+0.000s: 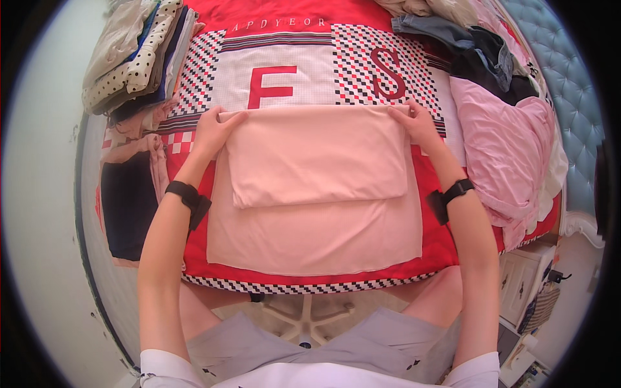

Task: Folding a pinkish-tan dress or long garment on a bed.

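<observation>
A light pink piece of cloth (317, 236), which looks like a garment, lies on the bed in front of me. Its far part is folded over toward me as a smaller rectangle on top. At the far left corner of that fold, my left hand (218, 132) pinches the cloth between thumb and fingers. My right hand (414, 123) grips the far right corner in the same way. The far edge runs fairly straight between both hands. Some fingertips are hidden behind the cloth.
A red, white and checked bedspread (278, 48) covers the bed. Folded clothes (132, 58) are stacked at the far left, with a dark folded garment (129, 207) nearer. Loose clothes (504, 142) heap up on the right, beside a blue tufted headboard (563, 71). A white cabinet (524, 278) stands lower right.
</observation>
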`<act>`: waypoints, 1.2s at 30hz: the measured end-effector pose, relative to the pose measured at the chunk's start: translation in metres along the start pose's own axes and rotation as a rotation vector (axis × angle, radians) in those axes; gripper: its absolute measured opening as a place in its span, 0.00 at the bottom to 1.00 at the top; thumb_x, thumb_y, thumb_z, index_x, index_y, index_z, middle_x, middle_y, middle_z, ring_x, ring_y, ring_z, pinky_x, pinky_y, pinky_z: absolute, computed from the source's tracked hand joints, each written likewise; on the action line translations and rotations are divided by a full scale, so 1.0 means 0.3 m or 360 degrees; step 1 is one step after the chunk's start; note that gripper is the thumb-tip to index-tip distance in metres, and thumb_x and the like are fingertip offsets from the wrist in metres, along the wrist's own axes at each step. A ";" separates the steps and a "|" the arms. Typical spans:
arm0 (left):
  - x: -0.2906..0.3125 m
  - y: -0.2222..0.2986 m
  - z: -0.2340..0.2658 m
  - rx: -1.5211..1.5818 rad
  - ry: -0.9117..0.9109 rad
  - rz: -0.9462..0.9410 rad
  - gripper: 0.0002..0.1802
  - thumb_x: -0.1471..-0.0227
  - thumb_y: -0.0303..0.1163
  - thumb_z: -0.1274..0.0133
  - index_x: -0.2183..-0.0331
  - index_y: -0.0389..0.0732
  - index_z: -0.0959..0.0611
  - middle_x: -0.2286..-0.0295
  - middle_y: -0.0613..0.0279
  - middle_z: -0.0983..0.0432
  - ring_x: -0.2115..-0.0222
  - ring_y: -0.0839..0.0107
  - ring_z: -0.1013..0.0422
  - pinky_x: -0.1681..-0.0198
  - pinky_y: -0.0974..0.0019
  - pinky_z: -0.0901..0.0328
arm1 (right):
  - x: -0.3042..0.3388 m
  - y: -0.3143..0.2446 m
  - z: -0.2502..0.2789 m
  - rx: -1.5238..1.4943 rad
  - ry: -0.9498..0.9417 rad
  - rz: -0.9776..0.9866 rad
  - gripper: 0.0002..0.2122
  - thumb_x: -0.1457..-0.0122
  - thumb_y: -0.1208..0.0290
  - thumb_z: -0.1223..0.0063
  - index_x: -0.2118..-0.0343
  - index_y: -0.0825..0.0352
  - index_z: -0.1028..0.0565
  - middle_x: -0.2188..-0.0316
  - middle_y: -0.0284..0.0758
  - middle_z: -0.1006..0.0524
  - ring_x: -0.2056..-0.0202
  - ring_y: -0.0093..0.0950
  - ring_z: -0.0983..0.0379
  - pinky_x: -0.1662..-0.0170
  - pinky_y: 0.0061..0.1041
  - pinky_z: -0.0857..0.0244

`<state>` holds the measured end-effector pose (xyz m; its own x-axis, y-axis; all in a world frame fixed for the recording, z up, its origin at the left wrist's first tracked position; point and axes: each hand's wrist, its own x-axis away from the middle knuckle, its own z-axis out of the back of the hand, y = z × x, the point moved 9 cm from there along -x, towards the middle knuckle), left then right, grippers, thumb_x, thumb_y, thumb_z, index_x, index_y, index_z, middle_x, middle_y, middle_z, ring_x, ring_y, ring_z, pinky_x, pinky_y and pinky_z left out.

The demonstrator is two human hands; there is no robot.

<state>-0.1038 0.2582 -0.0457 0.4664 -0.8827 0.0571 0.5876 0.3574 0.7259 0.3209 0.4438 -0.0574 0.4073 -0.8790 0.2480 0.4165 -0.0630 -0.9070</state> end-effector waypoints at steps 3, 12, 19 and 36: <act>-0.019 -0.020 -0.021 -0.0138 0.0023 0.0003 0.23 0.53 0.47 0.35 0.74 0.34 0.20 0.79 0.59 0.23 0.78 0.78 0.29 0.75 0.73 0.35 | -0.021 0.043 0.045 0.0414 0.0406 0.0245 0.21 0.45 0.56 0.40 0.68 0.74 0.28 0.72 0.42 0.25 0.69 0.26 0.29 0.63 0.28 0.37; -0.017 -0.082 -0.057 0.0325 -0.0212 0.0164 0.25 0.53 0.47 0.36 0.67 0.31 0.18 0.72 0.57 0.20 0.72 0.76 0.26 0.70 0.71 0.32 | -0.007 0.073 0.027 0.0586 0.0647 0.0139 0.21 0.43 0.53 0.43 0.70 0.72 0.27 0.76 0.42 0.24 0.72 0.31 0.27 0.66 0.30 0.36; -0.013 -0.071 -0.086 0.0715 -0.0049 0.0059 0.21 0.52 0.41 0.36 0.66 0.32 0.18 0.72 0.58 0.20 0.73 0.77 0.25 0.70 0.73 0.32 | 0.023 0.078 0.051 0.0439 0.0738 0.0120 0.20 0.46 0.54 0.40 0.65 0.71 0.24 0.73 0.41 0.20 0.70 0.30 0.24 0.61 0.27 0.33; 0.433 0.399 -0.086 -0.0763 0.0093 -0.1227 0.36 0.53 0.43 0.40 0.48 0.32 0.30 0.47 0.45 0.35 0.46 0.51 0.37 0.43 0.50 0.43 | 0.489 -0.186 -0.305 0.1192 0.0366 0.0823 0.26 0.45 0.67 0.41 0.45 0.71 0.35 0.39 0.51 0.41 0.37 0.48 0.47 0.36 0.44 0.52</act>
<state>0.0441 0.1943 0.0309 -0.1448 -0.9176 -0.3701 0.9565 -0.2255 0.1848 0.2829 0.2751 -0.0015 0.5507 -0.7897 -0.2706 0.6759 0.6120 -0.4107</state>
